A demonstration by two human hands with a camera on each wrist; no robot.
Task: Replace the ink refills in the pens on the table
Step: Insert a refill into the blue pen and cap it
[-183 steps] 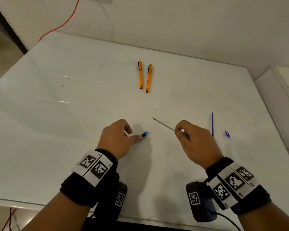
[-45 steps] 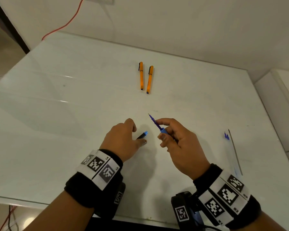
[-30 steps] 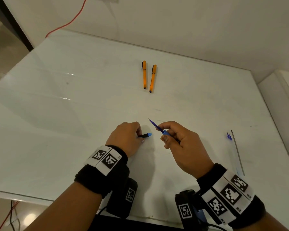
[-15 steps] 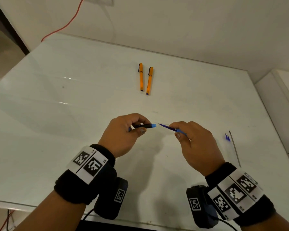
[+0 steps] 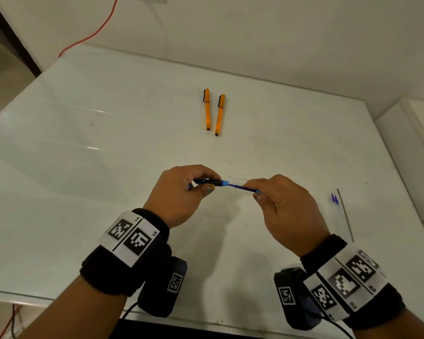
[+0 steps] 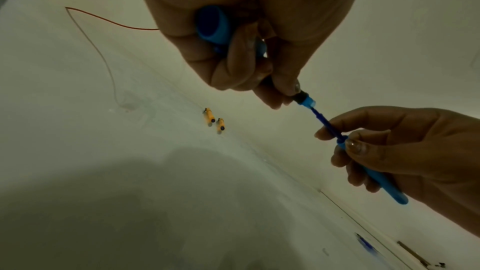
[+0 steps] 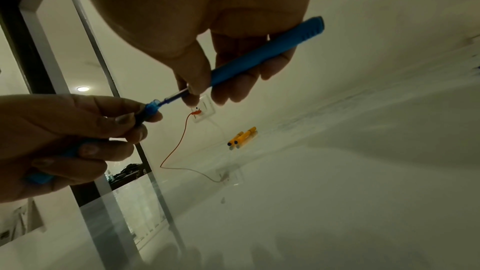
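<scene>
My left hand [image 5: 201,185] grips a blue pen barrel [image 5: 214,183] with a black grip section, held level above the table [image 5: 108,192]. My right hand [image 5: 257,192] pinches a thin blue refill [image 5: 239,187], whose end meets the barrel's light-blue opening [image 6: 309,103]. The same right hand also holds a thicker blue pen part [image 7: 265,52] along its fingers. Two orange pens [image 5: 207,108] [image 5: 220,115] lie side by side at mid-table. A thin grey refill [image 5: 345,214] and a small blue piece [image 5: 334,198] lie to the right.
A red wire [image 5: 91,37] runs down the wall to the table's back left corner. A white ledge [image 5: 416,148] borders the table on the right. The table's front edge [image 5: 59,296] is just under my wrists.
Both hands rose off the table and came together, so the blue refill's end now meets the barrel's opening. Earlier, my right hand swapped the grey refill for the blue one.
</scene>
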